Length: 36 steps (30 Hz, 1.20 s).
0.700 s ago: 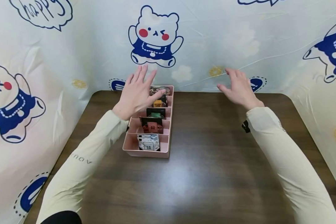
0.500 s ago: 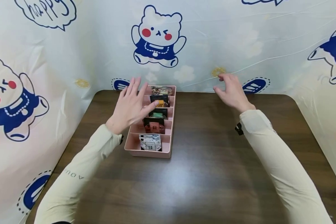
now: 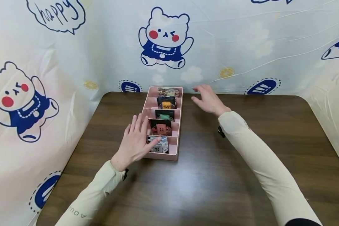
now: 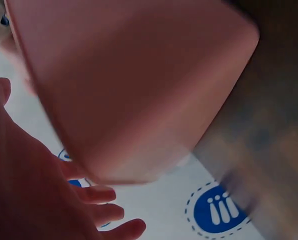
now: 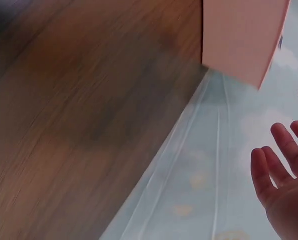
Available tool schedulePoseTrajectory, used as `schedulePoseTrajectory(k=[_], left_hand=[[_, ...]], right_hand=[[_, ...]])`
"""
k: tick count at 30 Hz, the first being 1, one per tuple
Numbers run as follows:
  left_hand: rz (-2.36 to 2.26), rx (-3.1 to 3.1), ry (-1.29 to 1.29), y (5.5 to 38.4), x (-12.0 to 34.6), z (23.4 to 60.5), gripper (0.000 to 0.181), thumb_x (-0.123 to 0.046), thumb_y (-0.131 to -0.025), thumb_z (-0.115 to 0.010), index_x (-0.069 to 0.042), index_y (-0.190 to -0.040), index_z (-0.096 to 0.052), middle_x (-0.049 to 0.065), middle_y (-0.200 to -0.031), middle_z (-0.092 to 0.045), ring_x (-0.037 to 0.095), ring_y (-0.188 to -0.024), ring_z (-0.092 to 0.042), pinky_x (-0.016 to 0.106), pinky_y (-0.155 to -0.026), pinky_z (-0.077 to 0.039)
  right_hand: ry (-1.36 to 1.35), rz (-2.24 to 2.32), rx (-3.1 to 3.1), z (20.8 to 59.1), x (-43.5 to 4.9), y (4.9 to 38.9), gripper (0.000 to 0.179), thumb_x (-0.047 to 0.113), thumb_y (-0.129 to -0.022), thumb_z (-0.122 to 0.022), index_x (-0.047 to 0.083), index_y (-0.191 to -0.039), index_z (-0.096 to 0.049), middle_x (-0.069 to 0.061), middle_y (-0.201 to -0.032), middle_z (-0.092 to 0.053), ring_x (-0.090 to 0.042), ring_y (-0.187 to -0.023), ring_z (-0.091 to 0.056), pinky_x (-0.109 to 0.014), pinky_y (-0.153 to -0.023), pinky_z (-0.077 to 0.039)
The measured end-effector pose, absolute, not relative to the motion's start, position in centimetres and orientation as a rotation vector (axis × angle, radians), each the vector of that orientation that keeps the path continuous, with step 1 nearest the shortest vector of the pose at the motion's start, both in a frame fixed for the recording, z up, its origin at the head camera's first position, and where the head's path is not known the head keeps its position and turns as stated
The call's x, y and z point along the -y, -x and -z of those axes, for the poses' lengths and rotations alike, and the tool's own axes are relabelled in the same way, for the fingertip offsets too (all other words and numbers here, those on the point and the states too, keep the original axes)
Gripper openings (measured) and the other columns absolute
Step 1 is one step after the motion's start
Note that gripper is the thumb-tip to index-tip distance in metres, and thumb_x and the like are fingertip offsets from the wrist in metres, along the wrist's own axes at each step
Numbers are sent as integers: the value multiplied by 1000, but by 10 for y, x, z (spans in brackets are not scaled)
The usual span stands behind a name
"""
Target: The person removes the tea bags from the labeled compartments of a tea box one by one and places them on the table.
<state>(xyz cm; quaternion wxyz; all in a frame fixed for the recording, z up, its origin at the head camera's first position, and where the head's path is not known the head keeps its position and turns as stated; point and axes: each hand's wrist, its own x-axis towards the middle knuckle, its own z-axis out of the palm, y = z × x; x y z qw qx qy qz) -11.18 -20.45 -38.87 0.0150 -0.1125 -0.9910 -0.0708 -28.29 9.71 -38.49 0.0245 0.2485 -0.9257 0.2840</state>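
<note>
A long pink divided box (image 3: 173, 150) stands on the table with its short side facing me. Its compartments hold several flat packets: a white marbled packet (image 3: 163, 145) in front, then a red-labelled packet (image 3: 161, 128), a green-labelled packet (image 3: 164, 115), an orange-labelled packet (image 3: 166, 103) and a patterned packet (image 3: 169, 92) at the back. My left hand (image 3: 134, 141) spreads its fingers at the box's near left, thumb overlapping the white packet in the head view. Off the far right corner, my right hand (image 3: 209, 99) holds nothing, fingers loosely bent. The left wrist view shows the box's wall (image 4: 134, 90) close up.
The brown wooden table (image 3: 228, 175) extends right and in front of the box. A pale printed curtain (image 3: 214, 40) with cartoon bears hangs along the back and both sides of the table.
My left hand has come down and toward me along the box's left side. My right hand has moved left, closer to the box's far corner. The view has shifted slightly.
</note>
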Motion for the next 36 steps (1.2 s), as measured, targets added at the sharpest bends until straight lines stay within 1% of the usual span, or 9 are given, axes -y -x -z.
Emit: schedulePoseTrajectory(k=[5, 10, 14, 21, 25, 29, 36], left_hand=[[249, 3065, 357, 105, 200, 399, 98, -75, -86, -40, -7, -154, -19, 20, -160, -18, 42, -149, -9, 63, -113, -22], [253, 3049, 347, 103, 198, 404, 101, -77, -84, -41, -7, -154, -20, 20, -161, -15, 42, -149, -8, 63, -113, -22], [269, 3047, 338, 102, 195, 406, 102, -78, -83, -42, -8, -154, -20, 19, -161, -13, 40, -149, -7, 63, -114, -22], [280, 3062, 341, 102, 195, 413, 103, -79, -82, -41, -8, -154, -20, 16, -162, -13, 37, -150, -6, 61, -115, -20], [266, 3042, 345, 102, 197, 418, 102, -79, -82, -42, -9, -154, -22, 14, -162, -15, 35, -151, -7, 60, -115, -20], [239, 3032, 321, 101, 198, 421, 103, -79, -82, -42, -8, -154, -21, 15, -162, -13, 37, -150, -8, 59, -116, -20], [261, 3056, 303, 103, 195, 422, 107, -81, -80, -40, -8, -155, -17, 18, -162, -9, 40, -150, -5, 58, -116, -22]], right_hand=[[-763, -921, 2884, 386, -72, 287, 45, 28, -97, -54, 3, -135, -50, -15, -139, -50, -33, -134, -38, -46, -112, -31], [-734, -997, 2853, 392, -56, 293, 43, 24, -97, -55, 2, -133, -52, -15, -137, -51, -33, -133, -39, -45, -112, -31], [-699, -1072, 2843, 398, -48, 296, 41, 23, -97, -54, 4, -134, -51, -14, -137, -51, -31, -132, -41, -44, -110, -33], [-664, -1088, 2876, 404, -36, 302, 42, 23, -100, -50, 8, -139, -48, -11, -142, -46, -30, -135, -37, -47, -111, -34], [-659, -1063, 2880, 403, -28, 306, 42, 22, -100, -50, 7, -139, -48, -12, -136, -49, -29, -125, -42, -45, -105, -38], [-667, -1035, 2907, 404, -22, 308, 41, 21, -100, -48, 6, -138, -48, -12, -130, -50, -29, -117, -42, -44, -99, -39], [-635, -943, 2971, 406, -20, 313, 41, 23, -101, -47, 9, -140, -46, -12, -140, -46, -29, -125, -41, -44, -105, -38]])
